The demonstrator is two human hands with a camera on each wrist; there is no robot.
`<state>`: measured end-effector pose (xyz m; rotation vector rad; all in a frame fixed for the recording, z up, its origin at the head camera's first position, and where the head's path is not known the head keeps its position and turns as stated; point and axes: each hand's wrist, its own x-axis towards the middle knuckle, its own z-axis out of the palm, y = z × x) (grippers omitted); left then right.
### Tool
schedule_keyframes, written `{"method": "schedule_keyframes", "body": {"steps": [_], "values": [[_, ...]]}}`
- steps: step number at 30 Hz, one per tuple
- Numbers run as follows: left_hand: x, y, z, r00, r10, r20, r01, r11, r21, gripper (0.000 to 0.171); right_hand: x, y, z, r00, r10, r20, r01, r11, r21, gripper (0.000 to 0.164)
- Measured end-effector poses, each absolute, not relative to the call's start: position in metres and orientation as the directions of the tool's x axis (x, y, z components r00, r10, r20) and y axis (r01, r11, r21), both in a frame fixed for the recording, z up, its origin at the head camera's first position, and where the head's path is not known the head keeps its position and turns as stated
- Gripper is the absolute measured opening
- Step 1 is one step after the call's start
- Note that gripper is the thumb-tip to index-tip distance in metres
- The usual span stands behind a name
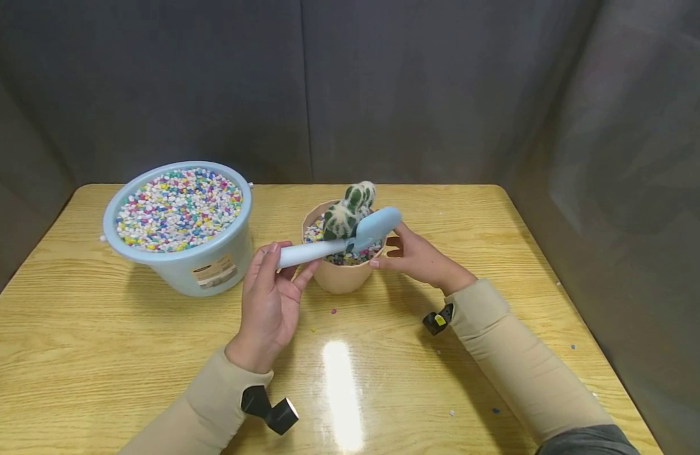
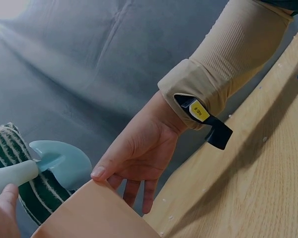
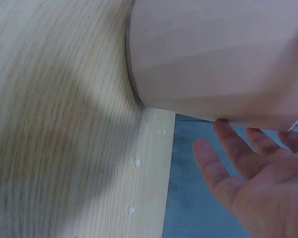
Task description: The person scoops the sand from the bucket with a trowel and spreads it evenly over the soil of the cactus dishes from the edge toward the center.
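My left hand point(image 1: 272, 309) grips the pale handle of a small light-blue garden trowel point(image 1: 378, 226). The trowel's blade lies over the right side of a peach flower pot point(image 1: 341, 278), beside a green cactus point(image 1: 340, 221) with white woolly ribs. Coloured pebbles point(image 1: 314, 232) cover the soil inside the pot. On the pot's right, my right hand point(image 1: 424, 258) holds its rim, thumb at the near side. In the right wrist view, fingertips touch the pot's wall point(image 3: 213, 64). The left wrist view shows the right thumb point(image 2: 102, 171) on the rim; the blade's contents are hidden.
A blue bucket point(image 1: 176, 272) filled with multicoloured pebbles stands on the wooden table point(image 1: 128, 341), left of the pot. Several loose pebbles lie scattered, among them a pink pebble point(image 1: 334, 311) before the pot. Dark grey curtains point(image 1: 412, 95) enclose the back and sides.
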<state>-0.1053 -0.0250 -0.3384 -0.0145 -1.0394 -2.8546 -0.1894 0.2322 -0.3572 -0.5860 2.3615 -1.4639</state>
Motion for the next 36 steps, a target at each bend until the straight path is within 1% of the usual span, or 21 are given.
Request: {"method": "schedule_keyframes", "body": {"steps": [7, 12, 16, 20, 24, 28, 33, 36], "values": [[-0.106, -0.027, -0.338, -0.991, -0.096, 0.091, 0.132, -0.747, 0.652, 0.023, -0.192, 0.231, -0.355, -0.868, -0.497, -0.005, -0.221, 0.394, -0.892, 0.092], [-0.104, -0.031, -0.337, -0.987, -0.109, 0.116, 0.159, -0.696, 0.701, 0.016, -0.191, 0.23, -0.353, -0.883, -0.467, -0.039, -0.18, 0.414, -0.892, 0.096], [-0.102, -0.033, -0.335, -0.983, -0.124, 0.136, 0.184, -0.679, 0.711, 0.016, -0.192, 0.231, -0.356, -0.871, -0.491, -0.02, -0.205, 0.402, -0.892, 0.093], [-0.101, -0.036, -0.333, -0.975, -0.119, 0.188, 0.217, -0.693, 0.688, 0.014, -0.193, 0.233, -0.358, -0.859, -0.511, -0.001, -0.235, 0.397, -0.887, 0.09], [-0.101, -0.038, -0.331, -0.966, -0.116, 0.232, 0.244, -0.707, 0.664, 0.012, -0.193, 0.234, -0.358, -0.857, -0.516, -0.001, -0.228, 0.38, -0.897, 0.091], [-0.1, -0.041, -0.33, -0.962, -0.109, 0.251, 0.254, -0.699, 0.668, 0.011, -0.192, 0.234, -0.359, -0.86, -0.509, -0.012, -0.205, 0.368, -0.907, 0.091], [-0.091, -0.049, -0.326, -0.954, -0.122, 0.273, 0.279, -0.689, 0.669, 0.011, -0.19, 0.233, -0.361, -0.862, -0.506, -0.017, -0.189, 0.353, -0.916, 0.091], [-0.086, -0.057, -0.323, -0.942, -0.129, 0.308, 0.308, -0.691, 0.653, 0.011, -0.19, 0.234, -0.362, -0.861, -0.508, -0.005, -0.201, 0.35, -0.915, 0.09]]}}
